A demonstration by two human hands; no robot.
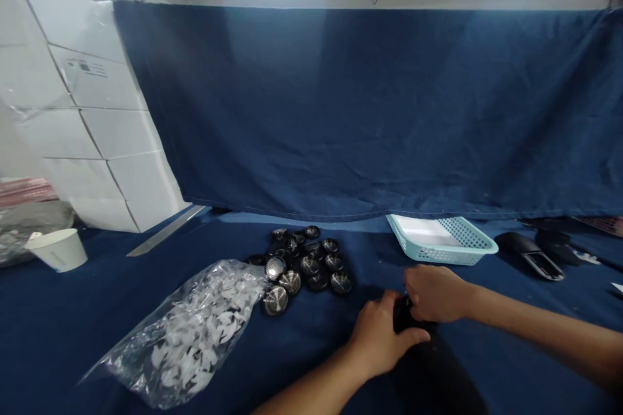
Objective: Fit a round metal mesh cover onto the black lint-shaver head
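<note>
Both hands are closed on one small black part (402, 315): the left hand (378, 341) grips it from the near side and the right hand (435, 292) covers it from the far side. The part is held just above the blue table cloth (58, 331), near the pile of round mesh discs (304, 264) and in front of the light-blue basket (467, 248). Fingers hide most of the part, so its shape cannot be made out. The label on the white cartons (90, 68) is too small to read.
</note>
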